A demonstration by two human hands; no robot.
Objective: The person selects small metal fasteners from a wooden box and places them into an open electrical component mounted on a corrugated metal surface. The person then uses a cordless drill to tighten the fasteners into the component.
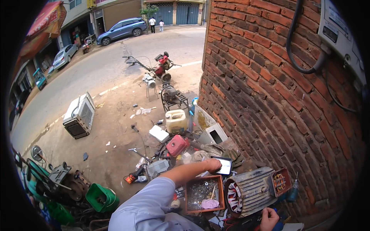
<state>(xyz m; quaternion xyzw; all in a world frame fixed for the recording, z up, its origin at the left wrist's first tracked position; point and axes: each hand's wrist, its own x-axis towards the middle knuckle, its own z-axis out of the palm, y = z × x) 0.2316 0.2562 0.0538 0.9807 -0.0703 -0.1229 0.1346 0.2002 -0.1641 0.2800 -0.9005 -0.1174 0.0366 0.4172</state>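
My left hand (pixel 213 164), at the end of a grey-sleeved arm stretched across to the right, is closed at the left edge of a shallow black-rimmed tray or panel (pixel 224 166) with a bright white face. Its fingertips are hidden, so what they hold cannot be made out. Just below stands an orange-red wooden box (pixel 186 200) of loose screws and small metal parts, with a pink cloth or bag (pixel 210 203) inside. At the lower right my right hand (pixel 269 219) is curled closed beside something blue; its grip is unclear.
A ribbed metal motor housing (pixel 252 192) with windings lies right of the box, a small parts box (pixel 281 182) against its end. A brick wall (pixel 269 96) bounds the right. Around are a red tank (pixel 177 145), a yellowish jerrycan (pixel 176 121) and a green bucket (pixel 103 198).
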